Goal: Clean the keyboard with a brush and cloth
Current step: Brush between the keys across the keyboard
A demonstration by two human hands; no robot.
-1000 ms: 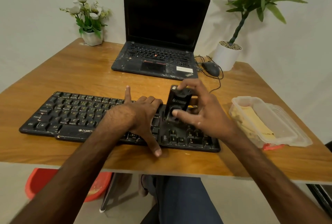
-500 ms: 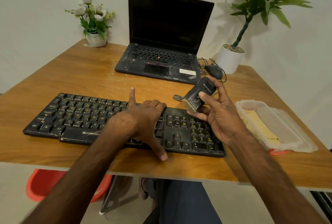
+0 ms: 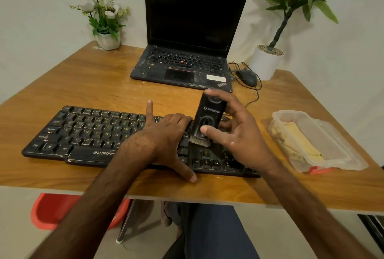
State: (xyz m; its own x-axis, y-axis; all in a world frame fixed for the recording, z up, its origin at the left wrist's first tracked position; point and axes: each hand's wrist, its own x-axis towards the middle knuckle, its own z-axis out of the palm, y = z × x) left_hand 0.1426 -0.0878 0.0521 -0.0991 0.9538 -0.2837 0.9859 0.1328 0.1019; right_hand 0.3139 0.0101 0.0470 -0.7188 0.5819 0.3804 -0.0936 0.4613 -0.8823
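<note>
Wooden desk (image 3: 93,84) carries a black Zebronics keyboard (image 3: 87,134) along its front edge. A black brush (image 3: 207,121) stands upright on the right-hand keys, bristles down, pinched between thumb and fingers of the right hand (image 3: 239,134). The left hand (image 3: 164,138) presses on the middle keys, gripping nothing, with its index finger straight. Beyond sits an open laptop (image 3: 187,51).

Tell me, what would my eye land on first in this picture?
The two hands at the middle of the wooden desk stand out. The right hand holds a black brush upright, bristles down on a black keyboard, and the left hand rests on the keys beside it. Behind them stands an open laptop with a dark screen, and a clear plastic container lies to the right.
</note>
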